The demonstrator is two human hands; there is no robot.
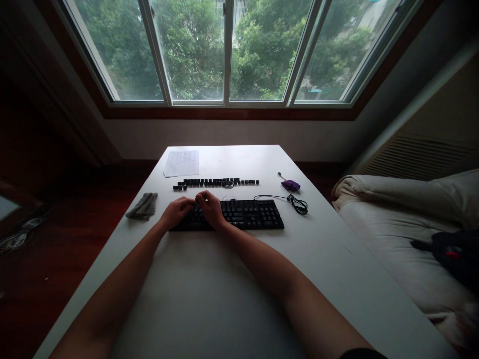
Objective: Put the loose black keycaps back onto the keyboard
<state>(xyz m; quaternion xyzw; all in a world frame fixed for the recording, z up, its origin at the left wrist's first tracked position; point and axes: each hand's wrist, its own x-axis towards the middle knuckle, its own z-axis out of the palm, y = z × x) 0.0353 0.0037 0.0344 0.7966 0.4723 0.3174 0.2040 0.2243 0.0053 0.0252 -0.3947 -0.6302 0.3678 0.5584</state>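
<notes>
Left hand (175,212) and right hand (211,209) together over the keyboard (254,215).
The fingertips nearly meet above its left end; whether they pinch anything cannot be told. The keyboard lies under both hands and runs out past the right one, on the table (224,279). Just beyond the hands are loose keys (209,183) in rows, with paper (182,162) farther off; a cloth (143,206) sits left of the left hand, a coiled cable (298,204) well right of the right.
</notes>
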